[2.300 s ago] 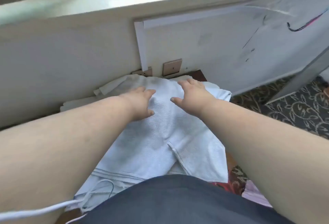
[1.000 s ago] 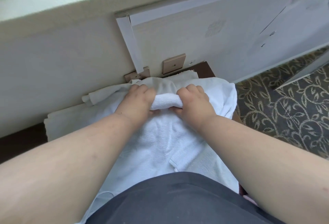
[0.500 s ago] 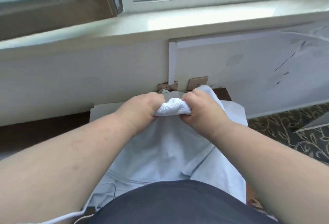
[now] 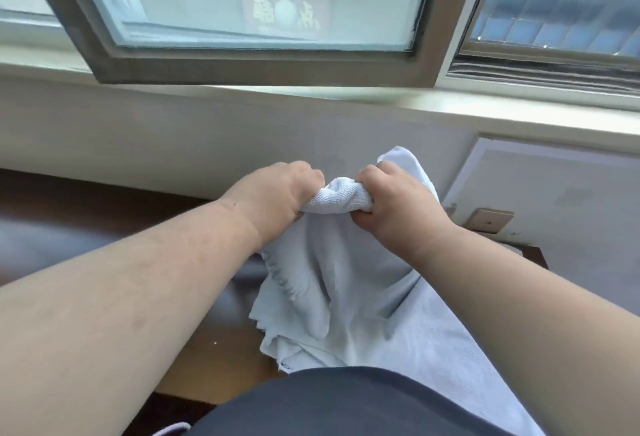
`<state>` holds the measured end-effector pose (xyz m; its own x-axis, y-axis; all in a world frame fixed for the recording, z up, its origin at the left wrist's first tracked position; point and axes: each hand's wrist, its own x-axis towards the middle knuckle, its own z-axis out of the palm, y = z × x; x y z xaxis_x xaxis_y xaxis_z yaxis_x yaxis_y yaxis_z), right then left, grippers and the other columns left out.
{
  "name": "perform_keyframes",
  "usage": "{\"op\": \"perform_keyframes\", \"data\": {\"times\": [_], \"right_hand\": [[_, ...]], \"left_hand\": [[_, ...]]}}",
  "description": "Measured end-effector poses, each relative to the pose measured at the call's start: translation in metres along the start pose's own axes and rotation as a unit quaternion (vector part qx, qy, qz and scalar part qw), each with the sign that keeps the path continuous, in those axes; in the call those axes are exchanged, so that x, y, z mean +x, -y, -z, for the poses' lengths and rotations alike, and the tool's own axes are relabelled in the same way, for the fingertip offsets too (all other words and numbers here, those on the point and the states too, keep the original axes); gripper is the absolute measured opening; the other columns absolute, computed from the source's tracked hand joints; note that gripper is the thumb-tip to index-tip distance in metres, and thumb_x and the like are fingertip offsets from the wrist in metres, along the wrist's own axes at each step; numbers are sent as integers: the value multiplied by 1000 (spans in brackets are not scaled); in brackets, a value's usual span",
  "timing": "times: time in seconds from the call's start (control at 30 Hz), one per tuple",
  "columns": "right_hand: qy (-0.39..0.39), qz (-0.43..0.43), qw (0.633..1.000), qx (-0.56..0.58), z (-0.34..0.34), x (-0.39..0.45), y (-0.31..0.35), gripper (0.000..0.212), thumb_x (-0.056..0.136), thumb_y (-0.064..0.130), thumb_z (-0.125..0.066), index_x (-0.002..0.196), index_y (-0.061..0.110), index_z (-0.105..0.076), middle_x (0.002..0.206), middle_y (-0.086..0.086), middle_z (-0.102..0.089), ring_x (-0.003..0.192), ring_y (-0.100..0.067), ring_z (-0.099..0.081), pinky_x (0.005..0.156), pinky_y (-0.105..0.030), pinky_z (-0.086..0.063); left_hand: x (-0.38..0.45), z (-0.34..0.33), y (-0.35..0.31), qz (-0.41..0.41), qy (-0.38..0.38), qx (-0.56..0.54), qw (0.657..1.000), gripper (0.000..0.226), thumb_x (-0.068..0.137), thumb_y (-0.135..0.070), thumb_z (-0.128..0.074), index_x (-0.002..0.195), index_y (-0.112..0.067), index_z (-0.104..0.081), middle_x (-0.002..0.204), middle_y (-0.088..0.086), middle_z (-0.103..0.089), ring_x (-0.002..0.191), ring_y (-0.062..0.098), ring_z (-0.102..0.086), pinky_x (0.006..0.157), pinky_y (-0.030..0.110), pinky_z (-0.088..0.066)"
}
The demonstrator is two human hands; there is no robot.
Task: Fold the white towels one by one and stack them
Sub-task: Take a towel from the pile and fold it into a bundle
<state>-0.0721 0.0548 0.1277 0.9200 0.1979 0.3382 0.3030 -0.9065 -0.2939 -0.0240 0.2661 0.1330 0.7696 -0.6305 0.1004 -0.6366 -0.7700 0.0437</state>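
While our left hand [image 4: 273, 193] and right hand [image 4: 398, 203] each grip the soft, floppy towel [image 4: 346, 283] tight, we think holding its corners works better.

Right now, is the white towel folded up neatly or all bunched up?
Bunched up. Both hands, left and right, grip the white towel by a scrunched edge, and the rest hangs in loose wrinkles.
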Motion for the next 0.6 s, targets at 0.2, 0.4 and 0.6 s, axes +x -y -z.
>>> {"op": "perform_keyframes", "data": {"times": [0.2, 0.4, 0.6], "right_hand": [[-26, 64, 998, -8, -21, 34, 127, 22, 78, 19, -75, 95, 12, -64, 90, -6, -56, 75, -32, -55, 59, -32, -34], [-51, 89, 995, 16, -68, 66, 257, 23, 78, 18, -73, 99, 13, -64, 96, -8, -58, 84, -32, -56, 64, -34, -39], [-51, 113, 991, 55, -124, 90, 351, 26, 79, 22, -74, 101, 11, -64, 93, -10, -56, 82, -33, -54, 65, -35, -39]], "left_hand": [[-98, 50, 92, 37, -19, 45, 998, 21, 88, -16, -54, 100, -28, -41, 94, -4, -40, 81, 22, -47, 65, 36, -40], [-200, 96, 182, 68, -12, 100, 993, 27, 88, -11, -54, 111, -23, -45, 98, -2, -41, 87, 24, -45, 73, 43, -46], [-273, 106, 262, 102, 9, 141, 985, 25, 92, -11, -52, 115, -22, -47, 102, -1, -43, 91, 24, -45, 69, 38, -41]]}}
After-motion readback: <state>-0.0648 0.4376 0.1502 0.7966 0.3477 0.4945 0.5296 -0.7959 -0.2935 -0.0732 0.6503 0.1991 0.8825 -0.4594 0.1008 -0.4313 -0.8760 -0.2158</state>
